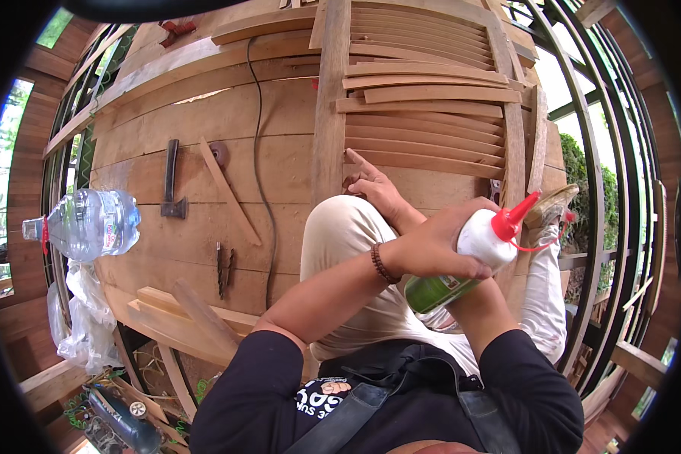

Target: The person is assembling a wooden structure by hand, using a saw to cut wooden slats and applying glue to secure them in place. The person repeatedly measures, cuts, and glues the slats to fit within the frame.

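Observation:
My left arm crosses over my right one, and the left hand (440,244) is wrapped round a glue bottle (486,240). The bottle is white and green with a red pointed nozzle, held tilted with the nozzle up and to the right. Beyond my bent knee, my right hand (378,193) has its index finger stretched out and the other fingers bent, with nothing seen in it. That fingertip is beside the left upright of a wooden louvred frame (331,113), near the lowest fitted slat (424,160). Several loose slats (439,94) lie across the frame.
On the plank surface at left are a hatchet (172,178), a thin wood strip (229,191), drill bits (225,268) and a dark cable (259,151). A large clear water bottle (91,225) stands at the left edge. Wood offcuts (181,314) lie near my left elbow.

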### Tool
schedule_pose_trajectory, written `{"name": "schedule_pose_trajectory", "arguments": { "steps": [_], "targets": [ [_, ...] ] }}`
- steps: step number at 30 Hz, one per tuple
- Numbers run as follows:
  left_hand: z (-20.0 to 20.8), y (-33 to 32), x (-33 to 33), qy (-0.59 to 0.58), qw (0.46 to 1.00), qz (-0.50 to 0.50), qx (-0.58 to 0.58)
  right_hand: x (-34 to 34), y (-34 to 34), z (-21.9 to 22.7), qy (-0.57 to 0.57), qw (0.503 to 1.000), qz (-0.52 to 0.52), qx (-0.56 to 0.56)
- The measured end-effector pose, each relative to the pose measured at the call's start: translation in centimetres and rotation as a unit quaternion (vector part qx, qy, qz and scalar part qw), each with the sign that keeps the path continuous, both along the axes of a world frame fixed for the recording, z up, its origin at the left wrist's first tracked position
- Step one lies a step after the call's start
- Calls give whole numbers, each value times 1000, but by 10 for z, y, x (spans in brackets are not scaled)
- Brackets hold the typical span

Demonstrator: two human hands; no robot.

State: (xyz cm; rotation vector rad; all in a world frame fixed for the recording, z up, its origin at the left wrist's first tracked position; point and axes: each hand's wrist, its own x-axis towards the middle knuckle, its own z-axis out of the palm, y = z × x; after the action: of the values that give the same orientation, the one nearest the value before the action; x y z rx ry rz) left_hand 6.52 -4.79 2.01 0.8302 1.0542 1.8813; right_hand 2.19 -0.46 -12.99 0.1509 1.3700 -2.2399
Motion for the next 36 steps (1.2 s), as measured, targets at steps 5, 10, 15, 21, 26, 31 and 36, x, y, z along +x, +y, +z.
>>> {"name": "schedule_pose_trajectory", "arguments": {
  "steps": [5, 10, 15, 21, 26, 31, 36],
  "targets": [
    [-1, 4, -5, 58, 998, -4, 23, -10, -1, 1, -14, 1000, -2, -5],
    [2, 4, -9, 57, 998, -10, 8, -13, 1, 2, -29, 999, 6, 24],
    [4, 6, -9, 40, 999, -17, 7, -7, 9, -14, -50, 995, 69, 55],
    [-10, 10, -9, 11, 999, -7, -39, 24, 51, -85, 464, 789, 117, 385],
    [-20, 17, -5, -38, 997, 53, -27, 117, 127, 2, 79, 989, -117, -49],
    [-27, 41, 4, -21, 992, 113, -42, 195, 185, 55, 102, 973, -173, 118],
    [-22, 97, 61, 26, 998, 32, -40, 238, 176, 109, 191, 792, -284, 506]
  ]
}}
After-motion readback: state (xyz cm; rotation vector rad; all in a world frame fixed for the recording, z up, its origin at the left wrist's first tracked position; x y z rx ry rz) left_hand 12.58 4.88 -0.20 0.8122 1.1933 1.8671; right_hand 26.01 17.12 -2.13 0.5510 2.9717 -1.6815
